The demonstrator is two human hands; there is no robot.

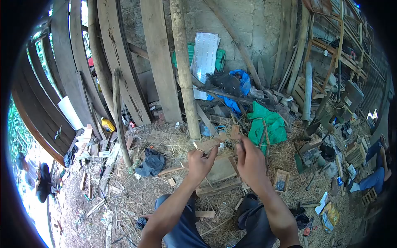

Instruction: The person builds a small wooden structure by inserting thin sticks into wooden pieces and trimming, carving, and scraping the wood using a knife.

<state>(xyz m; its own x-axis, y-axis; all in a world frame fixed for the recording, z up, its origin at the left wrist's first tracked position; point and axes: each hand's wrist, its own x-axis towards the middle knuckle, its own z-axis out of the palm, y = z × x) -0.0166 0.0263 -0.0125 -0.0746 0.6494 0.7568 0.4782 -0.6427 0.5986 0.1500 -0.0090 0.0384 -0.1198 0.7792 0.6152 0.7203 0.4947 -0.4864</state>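
Surface: we're over littered ground (142, 208), dirt with straw, shavings and offcuts all over. Far side is a grey block wall (244, 25). Tall rough planks (157, 53) lean along the far left, daylight showing through the gaps. A round pole (185, 70) stands upright straight beyond our hands, so that line is blocked. Another person (372, 180) is at the far right edge, well apart from us, only partly in view.

Green sheeting (269, 124) lies crumpled just right of the pole; a white panel (204, 53) leans at the wall behind it, blue sheeting (245, 82) heaped beside. A flat wooden block (221, 170) sits below our hands, between our knees. Black bag (152, 162) on the ground to the left, shallow wooden box (282, 171) near right, yellow container (108, 125) farther left.

Our left hand (200, 165) pinches a pale wood piece (208, 144), held up clear of the block. Our right hand (252, 163) has fingers closed round a dark handle (241, 144). Small brown piece (235, 132) at its far end; can't tell if they're joined.
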